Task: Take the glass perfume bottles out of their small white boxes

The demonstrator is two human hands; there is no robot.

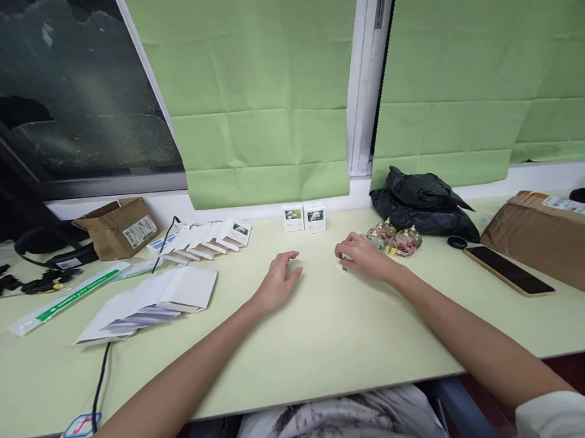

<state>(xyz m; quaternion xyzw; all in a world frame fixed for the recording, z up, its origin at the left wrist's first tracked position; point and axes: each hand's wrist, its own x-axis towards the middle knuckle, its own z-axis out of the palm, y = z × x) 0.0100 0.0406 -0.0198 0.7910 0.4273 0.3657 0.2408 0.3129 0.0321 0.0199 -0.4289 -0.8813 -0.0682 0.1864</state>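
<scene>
My left hand (pixel 278 283) hovers over or rests on the middle of the table, thumb and fingers apart, holding nothing. Just left of the glass ornaments, my right hand (pixel 362 257) has its fingers curled down toward the tabletop. A small light bit shows under those fingers, but most of it is hidden. Clear round ornaments with gold caps and pinkish filling (pixel 405 242) stand close beside the right hand. Two small white boxes with a plant picture, one on the left (pixel 293 217) and one on the right (pixel 315 217), stand upright at the back of the table.
Flattened white cartons (pixel 150 299) lie fanned at left, with more folded picture boxes (pixel 208 239) behind them. An open brown carton (pixel 117 228) and a green-striped plastic packet (pixel 72 298) are farther left. Black bags (pixel 424 203), a phone (pixel 509 270) and a brown parcel (pixel 555 244) occupy the right.
</scene>
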